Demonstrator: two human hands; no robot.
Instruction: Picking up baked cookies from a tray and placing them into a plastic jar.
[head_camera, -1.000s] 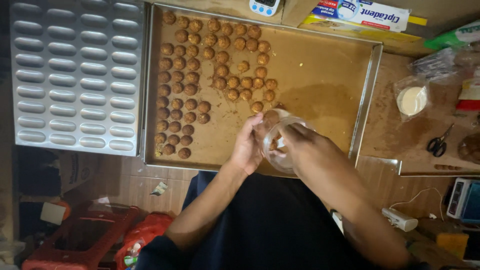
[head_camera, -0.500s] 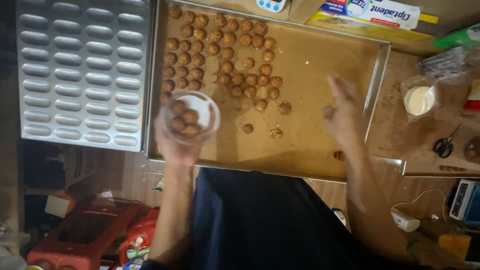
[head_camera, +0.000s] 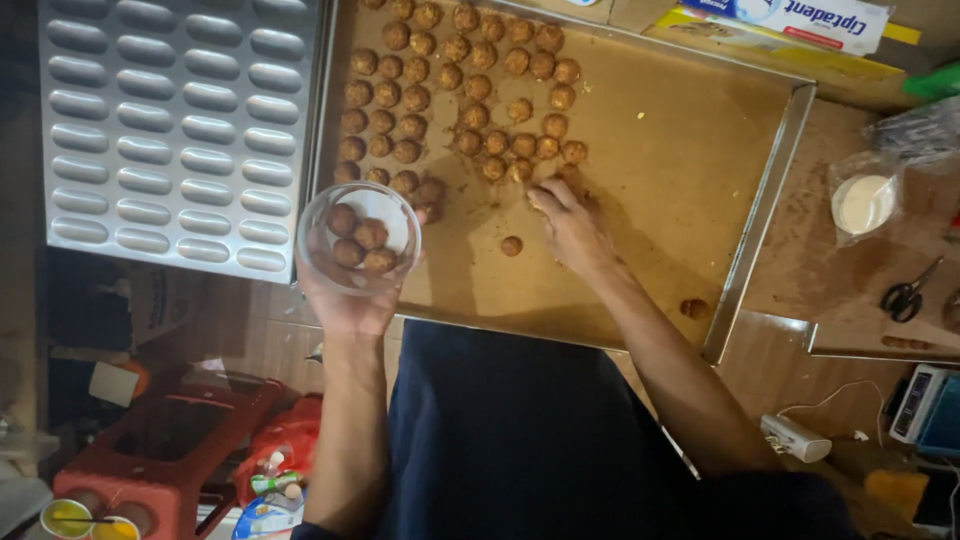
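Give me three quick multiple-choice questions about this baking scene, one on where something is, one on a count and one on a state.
1. Where is the moulded metal pan with oblong hollows?
A. left of the big tray
B. on the stool
C. right of the scissors

2. How many brown balls lie in the clear bowl?
A. one
B. four
C. ten

3. What is the right hand doing?
A. gripping the scissors
B. resting on the tray beside the dough balls
C. holding the bowl

Answers:
1 A, the pan lies against the tray's left edge.
2 B, four balls show through the bowl.
3 B, its fingers touch the tray by the ball rows, while the left hand cups the bowl from beneath.
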